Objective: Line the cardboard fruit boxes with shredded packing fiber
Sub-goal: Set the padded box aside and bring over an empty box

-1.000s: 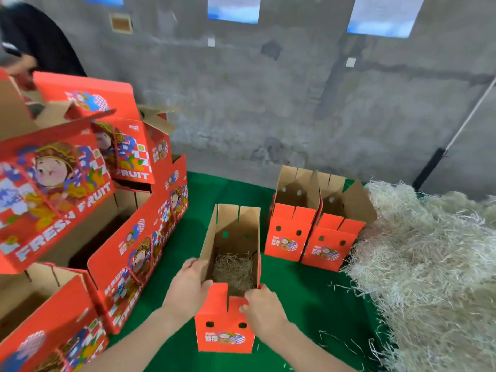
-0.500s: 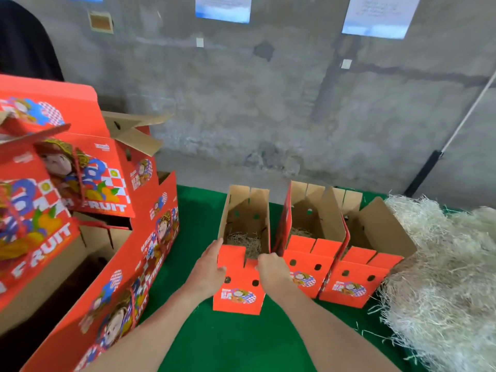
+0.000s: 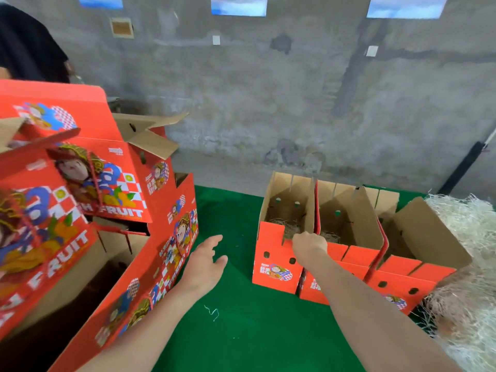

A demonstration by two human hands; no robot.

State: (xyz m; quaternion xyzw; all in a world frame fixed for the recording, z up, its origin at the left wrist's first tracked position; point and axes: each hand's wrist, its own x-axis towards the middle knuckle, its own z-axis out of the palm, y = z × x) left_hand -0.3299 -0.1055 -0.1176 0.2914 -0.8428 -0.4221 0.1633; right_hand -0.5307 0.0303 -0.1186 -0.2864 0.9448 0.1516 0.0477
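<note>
Two hands work over a green table (image 3: 255, 339). The right hand (image 3: 308, 247) is curled over the top edge of the front wall of the leftmost small box (image 3: 273, 267), fingers hooked inside and gripping the cardboard. The left hand (image 3: 206, 260) hangs open above the green surface, fingers loosely spread and holding nothing, just beside the corner of a large red fruit carton (image 3: 161, 267).

The gripped box stands upright with its flaps open, and a thin layer of shredded fiber (image 3: 288, 228) lies in its bottom. Touching it on the right is a second small box (image 3: 346, 218), which also shows some fiber inside. A third small box (image 3: 429, 232) stands against that one; its inside is in shadow. Right of the three boxes, a big loose pile of pale fiber (image 3: 467, 237) presses against the third one.

On the left, more large printed cartons (image 3: 80, 183) are stacked, open and tilted. A concrete wall (image 3: 268, 103) runs behind the table, and a person in dark clothing (image 3: 29, 49) is at the upper left.
</note>
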